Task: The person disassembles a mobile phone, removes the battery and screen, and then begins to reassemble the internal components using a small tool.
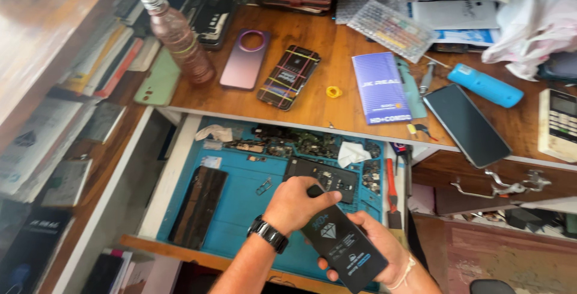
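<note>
Both hands share a flat black packet (342, 243) held low over the blue mat (240, 207): the right hand (375, 249) cups its lower end from beneath, the left hand (297, 204) pinches its upper end. Its long axis runs diagonally from the left hand down to the right. Just beyond the left knuckles lies an opened phone (327, 177); a dark strip (197, 207) lies well off to their left.

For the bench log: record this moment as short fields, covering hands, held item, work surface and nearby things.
left hand: wears a black wristwatch, grips the top end of the black packet
right hand: supports the packet from below
held item: flat black packet, tilted, over the drawer
work surface: blue mat in an open drawer, with an opened phone and small parts
desk above: plastic bottle, purple phone back, black phone, blue cylinder
</note>
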